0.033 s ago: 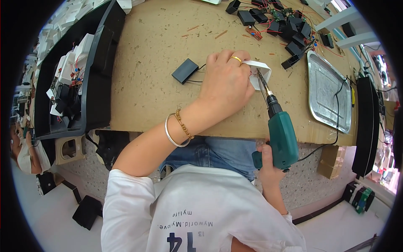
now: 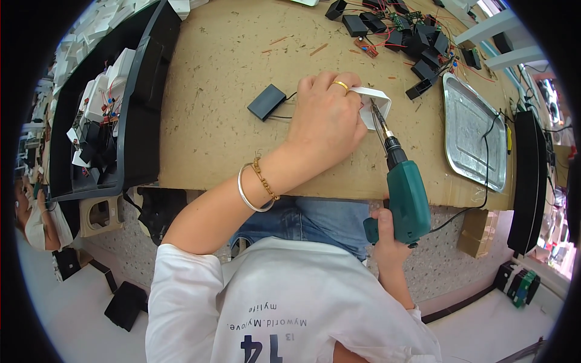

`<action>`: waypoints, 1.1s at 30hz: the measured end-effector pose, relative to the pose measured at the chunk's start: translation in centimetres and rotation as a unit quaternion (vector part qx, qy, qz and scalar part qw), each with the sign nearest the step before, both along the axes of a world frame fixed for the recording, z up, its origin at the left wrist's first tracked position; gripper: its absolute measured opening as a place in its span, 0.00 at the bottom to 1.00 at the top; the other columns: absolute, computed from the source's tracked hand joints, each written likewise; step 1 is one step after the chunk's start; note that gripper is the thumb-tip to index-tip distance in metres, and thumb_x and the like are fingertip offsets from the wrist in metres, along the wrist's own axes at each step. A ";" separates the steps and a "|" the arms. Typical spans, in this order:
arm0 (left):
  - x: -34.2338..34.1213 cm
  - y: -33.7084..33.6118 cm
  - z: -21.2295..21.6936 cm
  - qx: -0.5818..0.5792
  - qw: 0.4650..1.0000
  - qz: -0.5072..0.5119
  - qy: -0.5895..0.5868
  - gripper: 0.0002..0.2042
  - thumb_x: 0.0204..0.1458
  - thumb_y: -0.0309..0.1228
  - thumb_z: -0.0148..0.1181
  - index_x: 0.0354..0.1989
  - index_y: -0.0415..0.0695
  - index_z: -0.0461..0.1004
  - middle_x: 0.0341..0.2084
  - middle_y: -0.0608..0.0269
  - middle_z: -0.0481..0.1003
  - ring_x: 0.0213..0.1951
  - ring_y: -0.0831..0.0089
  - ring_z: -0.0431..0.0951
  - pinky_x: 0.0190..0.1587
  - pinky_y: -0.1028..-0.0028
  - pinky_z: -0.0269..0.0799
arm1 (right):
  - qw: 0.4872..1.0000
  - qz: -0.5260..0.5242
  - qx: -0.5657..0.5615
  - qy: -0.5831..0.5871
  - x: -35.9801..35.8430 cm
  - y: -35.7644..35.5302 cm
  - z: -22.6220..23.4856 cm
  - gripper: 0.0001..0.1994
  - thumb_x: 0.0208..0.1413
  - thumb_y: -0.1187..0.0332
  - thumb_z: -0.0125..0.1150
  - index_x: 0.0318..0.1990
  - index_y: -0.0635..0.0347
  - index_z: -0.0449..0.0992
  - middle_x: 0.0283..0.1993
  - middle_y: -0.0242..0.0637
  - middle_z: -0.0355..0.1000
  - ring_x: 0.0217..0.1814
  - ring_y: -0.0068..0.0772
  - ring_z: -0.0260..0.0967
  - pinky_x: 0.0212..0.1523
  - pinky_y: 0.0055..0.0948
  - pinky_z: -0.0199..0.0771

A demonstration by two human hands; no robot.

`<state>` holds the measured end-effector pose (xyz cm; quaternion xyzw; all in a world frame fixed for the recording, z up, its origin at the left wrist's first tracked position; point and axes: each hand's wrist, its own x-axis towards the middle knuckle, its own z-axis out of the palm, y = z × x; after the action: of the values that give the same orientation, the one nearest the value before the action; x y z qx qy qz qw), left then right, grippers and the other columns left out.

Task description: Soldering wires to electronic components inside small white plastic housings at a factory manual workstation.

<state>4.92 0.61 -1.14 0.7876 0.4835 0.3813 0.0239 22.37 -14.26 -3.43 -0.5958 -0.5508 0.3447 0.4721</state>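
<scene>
On the workbench (image 2: 230,121) nothing has shifted: left hand (image 2: 327,121) clasps white casing (image 2: 376,103) (right hand (image 2: 387,242) grips drill (image 2: 407,199)).

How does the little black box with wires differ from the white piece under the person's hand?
The black box is dark, closed and lies untouched on the table; the white piece is pale, open-sided and pinned by the left hand, with the green drill, gripped by the right hand, pointing into it. Both rest on the same brown table.

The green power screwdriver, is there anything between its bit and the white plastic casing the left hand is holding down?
Nothing visible. The green power screwdriver, gripped by the right hand, has its bit already reaching into the white casing. The left hand presses the casing from the left side, clear of the bit.
</scene>
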 end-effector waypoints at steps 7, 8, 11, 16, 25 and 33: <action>0.0 0.0 -0.1 0.005 1.000 0.001 0.006 0.06 0.37 0.25 0.57 0.13 0.42 0.69 0.40 0.59 0.74 0.42 0.62 0.69 0.45 0.63 0.61 | 1.000 0.002 -0.018 0.019 0.1 -0.1 0.0 0.18 0.55 0.70 0.56 0.51 0.68 0.65 0.43 0.39 0.69 0.32 0.23 0.70 0.36 0.24 0.71; 0.0 0.0 -0.1 0.008 1.000 0.001 0.005 0.06 0.37 0.25 0.57 0.13 0.42 0.69 0.40 0.59 0.74 0.42 0.61 0.69 0.45 0.63 0.61 | 1.000 0.002 -0.018 0.019 0.0 0.0 0.1 0.18 0.55 0.70 0.56 0.51 0.68 0.65 0.43 0.39 0.69 0.32 0.23 0.70 0.36 0.24 0.71; 0.0 -0.1 -0.1 0.008 1.000 0.001 0.004 0.06 0.37 0.25 0.57 0.13 0.42 0.69 0.40 0.59 0.74 0.42 0.61 0.69 0.45 0.63 0.61 | 0.999 -0.010 -0.014 0.050 -0.1 0.0 0.1 0.18 0.55 0.70 0.56 0.52 0.68 0.65 0.43 0.38 0.69 0.32 0.23 0.70 0.36 0.25 0.71; 0.0 0.0 -0.2 -0.001 1.000 -0.002 0.004 0.06 0.37 0.25 0.58 0.13 0.41 0.69 0.40 0.59 0.74 0.42 0.61 0.69 0.45 0.63 0.61 | 0.999 0.007 -0.022 0.025 0.3 -0.1 -0.2 0.20 0.55 0.69 0.56 0.53 0.68 0.65 0.44 0.39 0.69 0.33 0.23 0.68 0.37 0.25 0.70; -0.2 0.0 0.1 0.002 1.000 -0.004 0.001 0.06 0.37 0.25 0.57 0.14 0.41 0.69 0.40 0.58 0.74 0.42 0.61 0.69 0.45 0.63 0.61 | 0.997 -0.018 0.005 0.078 0.0 -1.5 0.8 0.26 0.53 0.57 0.57 0.54 0.68 0.65 0.48 0.41 0.69 0.33 0.23 0.66 0.39 0.26 0.69; -0.1 -0.1 0.0 -0.004 1.000 -0.004 0.001 0.06 0.37 0.25 0.57 0.14 0.40 0.70 0.40 0.56 0.74 0.43 0.60 0.70 0.46 0.63 0.61 | 0.997 -0.034 0.050 0.047 0.7 -1.4 0.8 0.28 0.53 0.54 0.55 0.53 0.69 0.65 0.49 0.41 0.69 0.33 0.24 0.66 0.44 0.30 0.66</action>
<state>4.83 0.56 -1.14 0.7898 0.4823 0.3780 0.0279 23.07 -15.71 -2.63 -0.5733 -0.5237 0.3281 0.5380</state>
